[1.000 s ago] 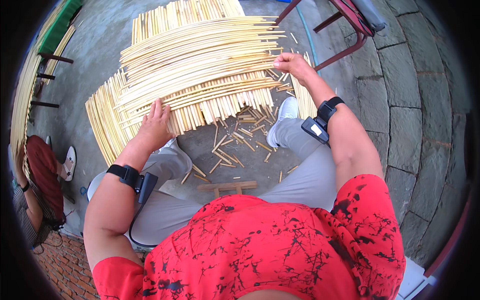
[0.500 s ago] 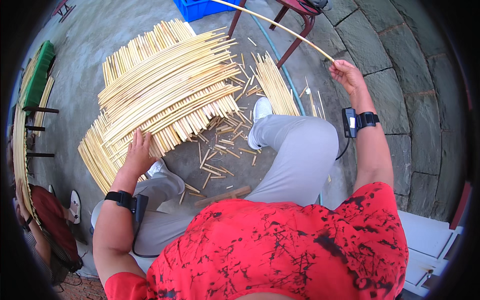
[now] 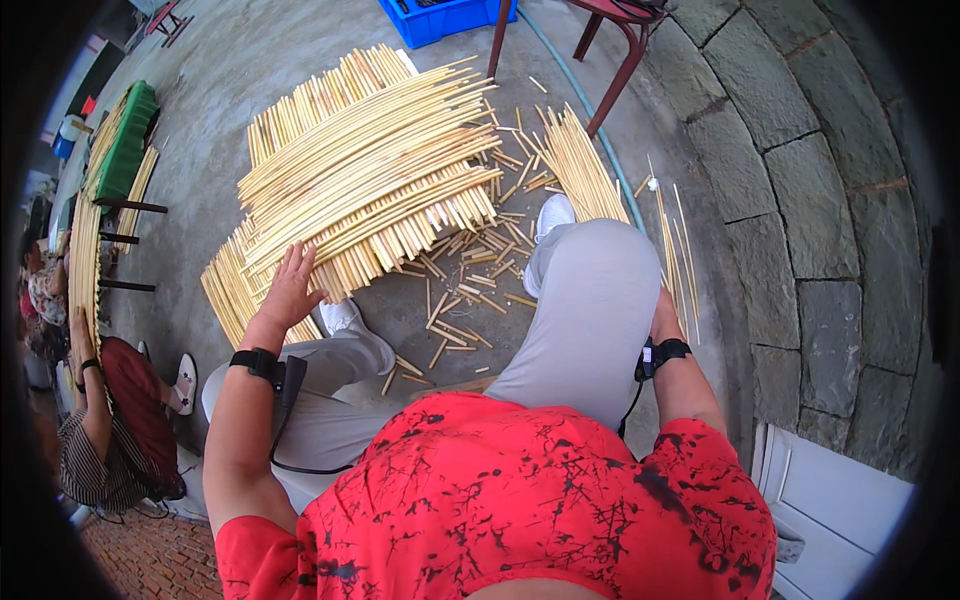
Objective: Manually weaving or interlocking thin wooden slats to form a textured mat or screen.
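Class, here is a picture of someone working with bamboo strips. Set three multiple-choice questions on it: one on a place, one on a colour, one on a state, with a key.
1. Where does the left hand rest?
A. on the stacked bamboo strips
B. on the crate
C. on the stone wall

2. What colour is the crate at the top?
A. green
B. blue
C. white

3. How is the left hand?
A. clenched in a fist
B. wrapped round a stick
C. open, fingers spread

Key: 1 A, the palm lies on the near edge of the stack. 2 B, the plastic crate beside the chair legs is plainly blue. 3 C, the fingers fan out flat over the strips. The right hand is mostly hidden behind the knee, so no item asks about it.
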